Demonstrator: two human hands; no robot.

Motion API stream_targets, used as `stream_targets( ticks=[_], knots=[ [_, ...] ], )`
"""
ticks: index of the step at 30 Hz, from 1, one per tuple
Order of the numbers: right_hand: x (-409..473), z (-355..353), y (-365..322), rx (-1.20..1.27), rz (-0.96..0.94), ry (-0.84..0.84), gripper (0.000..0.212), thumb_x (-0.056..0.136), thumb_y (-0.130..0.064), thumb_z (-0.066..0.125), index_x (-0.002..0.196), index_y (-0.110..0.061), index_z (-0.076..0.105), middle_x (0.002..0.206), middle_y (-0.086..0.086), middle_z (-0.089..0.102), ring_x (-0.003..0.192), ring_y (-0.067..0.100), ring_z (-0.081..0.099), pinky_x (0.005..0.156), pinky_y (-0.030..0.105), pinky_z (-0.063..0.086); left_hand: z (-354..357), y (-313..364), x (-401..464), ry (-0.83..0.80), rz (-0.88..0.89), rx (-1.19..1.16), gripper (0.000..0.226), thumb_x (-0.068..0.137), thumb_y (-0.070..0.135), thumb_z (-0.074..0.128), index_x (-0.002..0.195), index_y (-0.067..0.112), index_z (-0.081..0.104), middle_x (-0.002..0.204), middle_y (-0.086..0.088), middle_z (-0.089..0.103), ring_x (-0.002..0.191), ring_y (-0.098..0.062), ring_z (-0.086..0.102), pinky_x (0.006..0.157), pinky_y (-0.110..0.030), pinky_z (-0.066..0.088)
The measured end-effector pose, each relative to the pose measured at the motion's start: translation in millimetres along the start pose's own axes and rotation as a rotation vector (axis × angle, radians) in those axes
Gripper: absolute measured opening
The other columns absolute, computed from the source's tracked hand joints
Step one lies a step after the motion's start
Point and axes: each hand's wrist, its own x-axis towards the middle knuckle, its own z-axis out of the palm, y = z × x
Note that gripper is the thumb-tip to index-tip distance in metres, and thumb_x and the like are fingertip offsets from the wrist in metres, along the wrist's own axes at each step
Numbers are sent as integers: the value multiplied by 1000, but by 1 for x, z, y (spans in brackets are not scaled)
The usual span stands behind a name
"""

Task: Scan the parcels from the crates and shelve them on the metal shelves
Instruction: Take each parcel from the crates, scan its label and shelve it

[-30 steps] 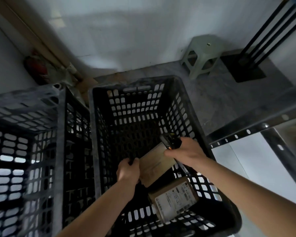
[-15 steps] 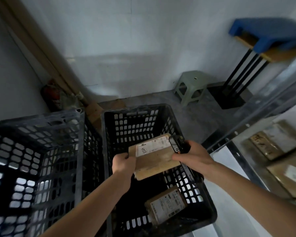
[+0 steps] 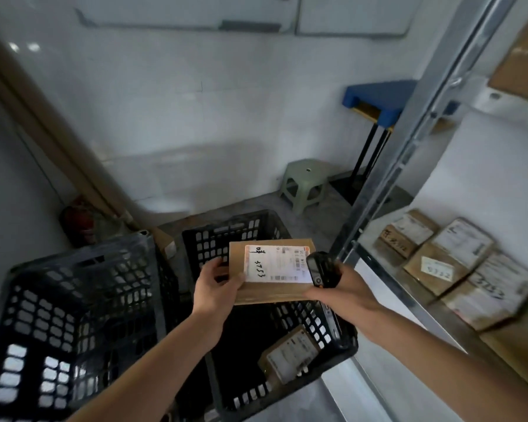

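Left grip (image 3: 217,287) pinching parcel (image 3: 272,275) edge, right grip (image 3: 337,284) clutching scanner (image 3: 319,269) over crate (image 3: 287,345). I'd watch: one-edge hold could let parcel slip back in.

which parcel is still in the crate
The parcel lying label-up at the bottom of the right black crate. The others are either held in both hands or already on the metal shelf.

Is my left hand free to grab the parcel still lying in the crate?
Probably not yet: the left hand grips the lifted parcel. The parcel in the crate lies uncovered below, so the way looks open once that hand lets go.
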Motion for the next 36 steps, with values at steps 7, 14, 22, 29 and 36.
stream_targets(
  ticks=[7, 14, 22, 29, 36],
  knots=[
    [-88, -18, -8, 81, -20, 153, 48, 71, -28, 88, 114, -32, 66, 102, -11, 73, 93, 7, 68, 72, 24, 51, -25, 32, -66, -191, 74, 16, 45, 90, 20, 73, 128, 38, 57, 121, 8, 64, 106, -16, 62, 100, -47, 53],
    [-170, -53, -19, 122, -59, 234, 36, 77, -18, 84, 93, -42, 63, 98, -17, 71, 91, 2, 65, 68, 19, 47, -22, 67, -135, -332, 143, -45, 27, 97, 22, 65, 112, 42, 56, 104, 6, 71, 98, -16, 63, 89, -43, 49],
    [-265, -119, -20, 121, -56, 300, 31, 79, -20, 82, 104, -31, 68, 96, -9, 73, 87, 8, 65, 67, 23, 47, -21, 89, -216, -504, 232, 72, 54, 88, 17, 75, 126, 48, 52, 115, -3, 69, 103, -21, 69, 73, -38, 62],
    [-365, -163, 7, 56, -8, 334, 34, 68, -28, 84, 98, -28, 69, 88, -3, 76, 85, 16, 72, 76, 32, 59, -19, 83, -315, -561, 248, 147, 34, 83, 18, 81, 107, 24, 58, 109, -9, 73, 100, -29, 72, 87, -52, 60],
    [-474, -194, 41, 36, 4, 369, 45, 65, -30, 87, 105, -26, 67, 93, -2, 75, 85, 13, 71, 69, 30, 58, -24, 67, -414, -672, 293, 272, 40, 78, 16, 85, 104, 13, 54, 98, -7, 77, 89, -20, 75, 79, -41, 62]
  ],
)
